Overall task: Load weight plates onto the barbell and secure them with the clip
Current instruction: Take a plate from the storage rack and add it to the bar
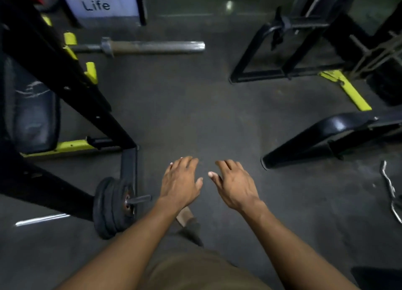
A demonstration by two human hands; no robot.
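Observation:
A bare steel barbell sleeve point(156, 47) juts rightward from the black and yellow rack point(71, 87) at upper left, with no plate on it. Black weight plates point(112, 207) stand stacked on a short peg low on the rack's frame at lower left. My left hand point(181, 180) and my right hand point(236, 184) hover side by side over the dark floor, palms down, fingers relaxed and holding nothing. The left hand is to the right of the stacked plates and apart from them. No clip is visible.
A padded bench point(32, 115) sits inside the rack at left. Another black machine frame point(289, 50) stands at upper right, a black pad point(322, 137) juts in at right, and a curl bar point(389, 189) lies on the floor. A sign reads "Better Life" point(95, 0).

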